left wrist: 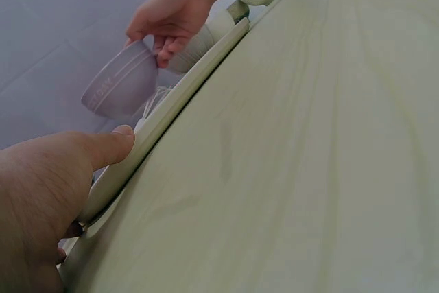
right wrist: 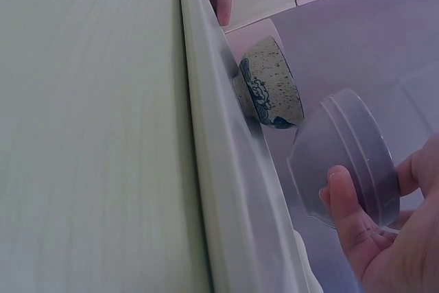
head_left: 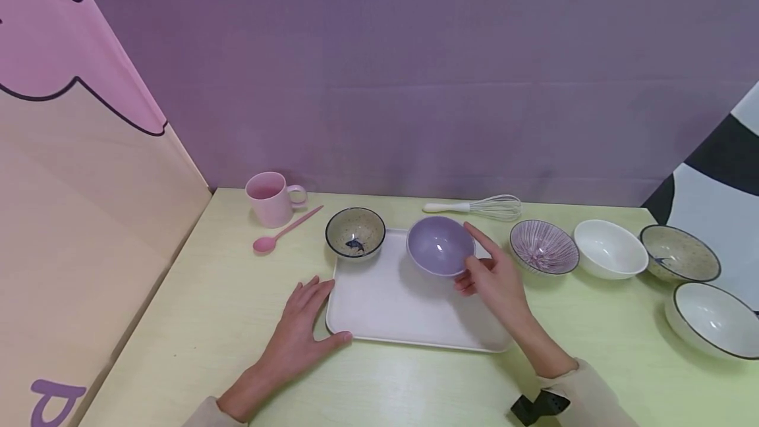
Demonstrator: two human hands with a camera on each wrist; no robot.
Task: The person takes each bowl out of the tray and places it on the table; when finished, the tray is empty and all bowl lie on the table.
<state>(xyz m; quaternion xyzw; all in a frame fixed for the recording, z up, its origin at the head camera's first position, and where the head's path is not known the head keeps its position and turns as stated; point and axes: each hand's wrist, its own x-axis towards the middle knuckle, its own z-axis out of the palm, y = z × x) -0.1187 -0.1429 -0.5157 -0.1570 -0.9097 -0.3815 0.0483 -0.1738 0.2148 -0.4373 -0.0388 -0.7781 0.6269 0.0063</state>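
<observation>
My right hand [head_left: 492, 275] grips a purple bowl [head_left: 440, 246] by its right side, thumb and fingers on its wall. In the right wrist view the bowl [right wrist: 339, 149] is held tilted above the white tray [head_left: 403, 308], apart from it. My left hand [head_left: 305, 328] lies at the tray's front left corner, fingers stretched along the left edge and thumb touching the front rim. A speckled bowl with a blue fish [head_left: 356, 232] stands at the tray's back left corner. The left wrist view shows the thumb [left wrist: 113, 145] against the rim; the other fingers are mostly hidden.
A pink mug [head_left: 271, 199] and pink spoon [head_left: 287, 229] are at the back left. Behind the tray lies a whisk [head_left: 474, 207]. To the right stand a purple-striped bowl [head_left: 543, 248], a white bowl [head_left: 611, 249], a larger speckled bowl [head_left: 680, 254] and a dark-rimmed white bowl [head_left: 714, 321].
</observation>
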